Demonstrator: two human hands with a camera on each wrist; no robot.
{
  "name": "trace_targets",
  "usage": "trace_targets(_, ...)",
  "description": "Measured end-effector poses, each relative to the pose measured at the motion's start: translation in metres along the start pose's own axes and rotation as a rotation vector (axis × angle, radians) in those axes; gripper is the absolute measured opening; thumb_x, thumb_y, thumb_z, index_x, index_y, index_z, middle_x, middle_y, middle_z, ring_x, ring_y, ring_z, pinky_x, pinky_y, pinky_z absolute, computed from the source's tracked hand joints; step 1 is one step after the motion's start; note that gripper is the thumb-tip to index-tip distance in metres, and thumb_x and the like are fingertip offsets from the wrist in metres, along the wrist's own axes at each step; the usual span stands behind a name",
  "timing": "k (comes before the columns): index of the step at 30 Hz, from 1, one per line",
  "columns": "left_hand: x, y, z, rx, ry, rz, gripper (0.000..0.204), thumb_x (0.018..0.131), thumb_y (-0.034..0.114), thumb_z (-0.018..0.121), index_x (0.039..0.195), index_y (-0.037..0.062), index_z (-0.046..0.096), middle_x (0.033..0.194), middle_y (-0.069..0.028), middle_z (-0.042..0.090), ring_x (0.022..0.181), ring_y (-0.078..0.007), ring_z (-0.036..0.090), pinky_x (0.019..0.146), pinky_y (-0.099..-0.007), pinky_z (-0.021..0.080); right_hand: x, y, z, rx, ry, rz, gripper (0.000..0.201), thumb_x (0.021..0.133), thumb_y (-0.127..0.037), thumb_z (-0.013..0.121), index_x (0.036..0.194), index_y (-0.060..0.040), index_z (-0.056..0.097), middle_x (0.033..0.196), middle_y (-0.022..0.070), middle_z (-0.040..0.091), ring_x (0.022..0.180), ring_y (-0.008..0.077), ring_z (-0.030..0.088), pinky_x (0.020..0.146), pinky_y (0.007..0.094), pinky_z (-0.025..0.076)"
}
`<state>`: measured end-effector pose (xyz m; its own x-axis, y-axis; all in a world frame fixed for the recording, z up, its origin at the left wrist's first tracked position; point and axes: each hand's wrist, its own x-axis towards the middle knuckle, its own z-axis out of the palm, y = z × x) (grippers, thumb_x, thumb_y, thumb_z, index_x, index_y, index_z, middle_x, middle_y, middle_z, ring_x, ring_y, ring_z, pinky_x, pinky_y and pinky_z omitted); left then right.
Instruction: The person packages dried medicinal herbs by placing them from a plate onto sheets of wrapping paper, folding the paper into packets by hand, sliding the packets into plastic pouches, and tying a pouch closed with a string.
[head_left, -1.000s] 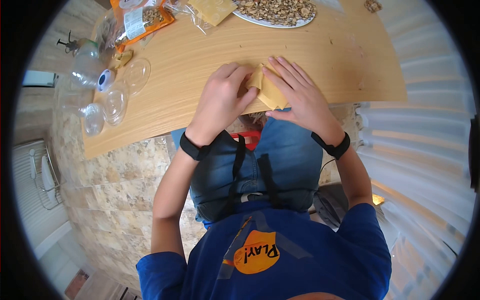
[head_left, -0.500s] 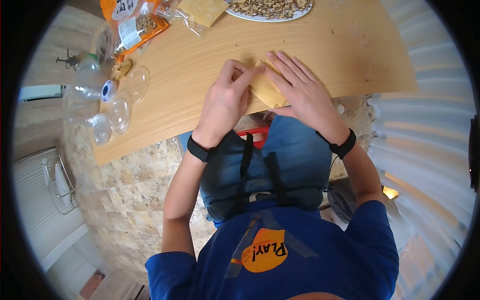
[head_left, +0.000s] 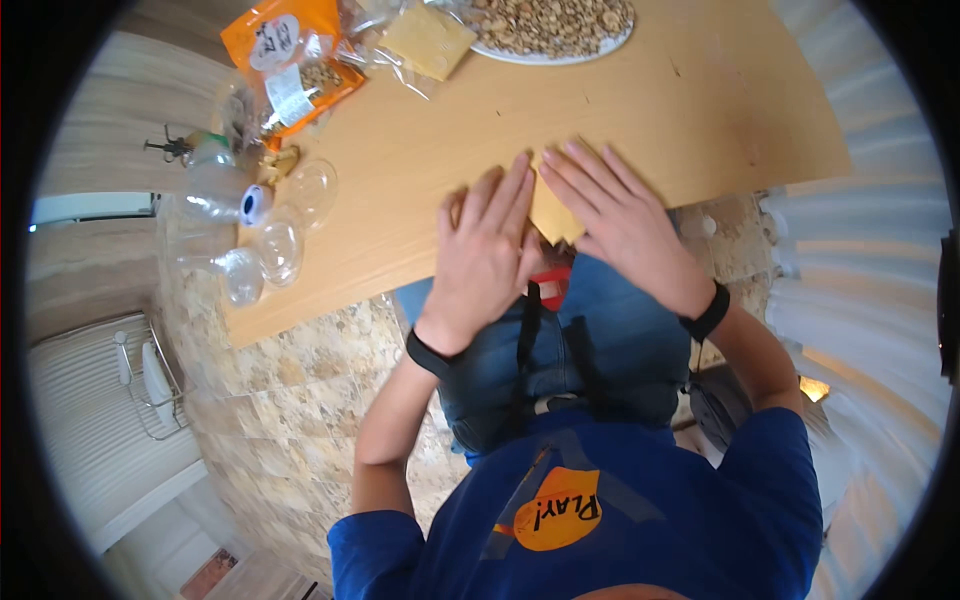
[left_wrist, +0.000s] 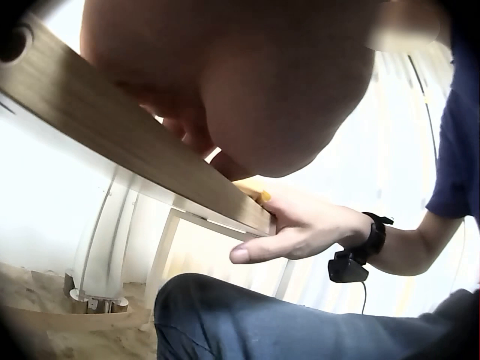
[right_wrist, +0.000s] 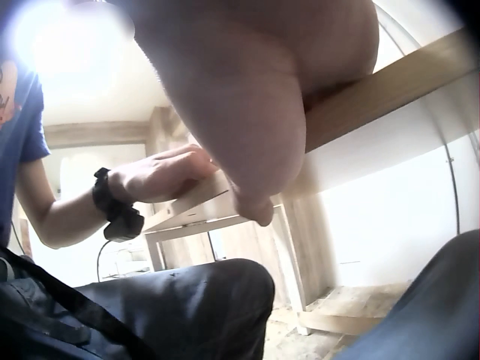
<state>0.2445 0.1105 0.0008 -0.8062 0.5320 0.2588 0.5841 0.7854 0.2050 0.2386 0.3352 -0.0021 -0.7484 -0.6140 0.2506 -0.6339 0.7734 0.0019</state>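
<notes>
A folded yellow paper piece (head_left: 555, 217) lies at the table's near edge in the head view, partly covered by both hands. My left hand (head_left: 485, 245) rests at its left side, fingers extended and pointing away from the body. My right hand (head_left: 625, 220) lies flat over its right part with straight fingers. In the left wrist view, the right hand (left_wrist: 307, 225) has its thumb below the table edge and a bit of yellow paper (left_wrist: 255, 189) shows beside it. The right wrist view shows the left hand (right_wrist: 169, 174) at the table edge.
At the back are a plate (head_left: 545, 58) of dried pieces, yellow paper in clear wrap (head_left: 428, 40) and an orange bag (head_left: 290, 60). Clear plastic containers (head_left: 280, 250) and a spray bottle (head_left: 210, 165) stand along the left. A curtain (head_left: 850, 260) hangs at the right.
The left hand's fingers have gone from bent and pinching at the paper to extended beside it. The right hand stays on the paper. The head view has shifted, moving the scene rightward.
</notes>
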Motion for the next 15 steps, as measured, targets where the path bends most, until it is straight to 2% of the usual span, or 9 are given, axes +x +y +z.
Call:
trace_targets(2, -0.007, -0.001, 0.001, -0.055, -0.022, -0.003, 0.064, 0.093, 0.018, 0.060, 0.152, -0.0018, 0.048, 0.162, -0.0148, 0.045, 0.149, -0.0324, 0.041, 0.121, -0.0511, 0.029, -0.006, -0.016, 0.007, -0.028, -0.027, 0.069, 0.086, 0.078, -0.027, 0.074, 0.155, -0.0042, 0.045, 0.160, 0.0106, 0.046, 0.153, 0.0270, 0.038, 0.127, 0.0463, 0.029)
trace_targets(3, -0.010, -0.003, -0.002, -0.087, -0.032, 0.014, 0.066, 0.092, 0.019, 0.062, 0.153, -0.0019, 0.047, 0.162, -0.0156, 0.045, 0.151, -0.0328, 0.040, 0.122, -0.0517, 0.028, -0.007, -0.019, 0.011, -0.135, 0.014, 0.037, 0.073, 0.085, -0.022, 0.064, 0.153, -0.0002, 0.047, 0.157, 0.0132, 0.049, 0.151, 0.0291, 0.040, 0.127, 0.0465, 0.029)
trace_targets(6, -0.017, -0.008, -0.010, -0.180, -0.065, 0.052, 0.073, 0.088, 0.022, 0.067, 0.154, -0.0020, 0.046, 0.163, -0.0177, 0.042, 0.154, -0.0330, 0.036, 0.126, -0.0532, 0.024, -0.011, -0.032, 0.012, -0.049, 0.050, 0.053, 0.065, 0.089, -0.017, 0.057, 0.150, 0.0027, 0.049, 0.156, 0.0161, 0.050, 0.149, 0.0310, 0.043, 0.127, 0.0466, 0.031)
trace_targets(7, -0.018, -0.007, -0.010, -0.218, -0.001, 0.064, 0.074, 0.081, 0.015, 0.073, 0.149, -0.0016, 0.050, 0.155, -0.0196, 0.049, 0.149, -0.0351, 0.042, 0.125, -0.0539, 0.028, -0.011, -0.035, 0.012, -0.066, 0.078, 0.042, 0.063, 0.087, -0.016, 0.059, 0.146, 0.0051, 0.053, 0.151, 0.0181, 0.054, 0.147, 0.0321, 0.047, 0.126, 0.0463, 0.033)
trace_targets(8, -0.020, -0.011, -0.009, -0.208, 0.007, 0.078, 0.074, 0.081, 0.015, 0.073, 0.149, -0.0016, 0.050, 0.155, -0.0196, 0.049, 0.149, -0.0351, 0.042, 0.125, -0.0539, 0.028, -0.010, -0.040, 0.012, -0.076, 0.093, 0.047, 0.063, 0.087, -0.016, 0.059, 0.146, 0.0051, 0.053, 0.151, 0.0181, 0.054, 0.147, 0.0321, 0.047, 0.126, 0.0463, 0.033)
trace_targets(10, -0.021, -0.012, -0.003, -0.215, 0.013, 0.086, 0.068, 0.072, 0.003, 0.076, 0.138, -0.0009, 0.056, 0.141, -0.0198, 0.056, 0.139, -0.0372, 0.050, 0.121, -0.0536, 0.035, -0.015, -0.048, 0.009, -0.003, 0.100, -0.001, 0.056, 0.088, -0.014, 0.059, 0.140, 0.0060, 0.057, 0.146, 0.0183, 0.059, 0.144, 0.0325, 0.050, 0.125, 0.0463, 0.035)
trace_targets(11, -0.021, -0.011, 0.002, -0.269, 0.097, 0.080, 0.055, 0.070, -0.005, 0.069, 0.124, -0.0038, 0.059, 0.126, -0.0197, 0.057, 0.126, -0.0384, 0.054, 0.116, -0.0531, 0.041, -0.016, -0.051, 0.006, 0.008, 0.151, -0.030, 0.051, 0.088, -0.012, 0.061, 0.136, 0.0068, 0.060, 0.142, 0.0182, 0.062, 0.140, 0.0316, 0.054, 0.122, 0.0445, 0.039)
trace_targets(14, -0.021, -0.013, -0.004, -0.310, 0.171, 0.144, 0.045, 0.072, -0.004, 0.068, 0.116, -0.0018, 0.062, 0.125, -0.0177, 0.059, 0.118, -0.0368, 0.057, 0.108, -0.0487, 0.046, -0.018, -0.047, 0.008, 0.133, 0.172, -0.077, 0.051, 0.087, -0.011, 0.063, 0.135, 0.0065, 0.061, 0.139, 0.0177, 0.065, 0.137, 0.0297, 0.058, 0.119, 0.0425, 0.044)
trace_targets(15, -0.023, -0.016, -0.006, -0.306, 0.179, 0.144, 0.045, 0.072, -0.004, 0.068, 0.116, -0.0018, 0.062, 0.125, -0.0177, 0.059, 0.118, -0.0368, 0.057, 0.108, -0.0487, 0.046, -0.016, -0.043, 0.007, 0.170, 0.206, -0.084, 0.049, 0.086, -0.009, 0.065, 0.133, 0.0047, 0.063, 0.134, 0.0175, 0.067, 0.131, 0.0277, 0.063, 0.113, 0.0402, 0.051)
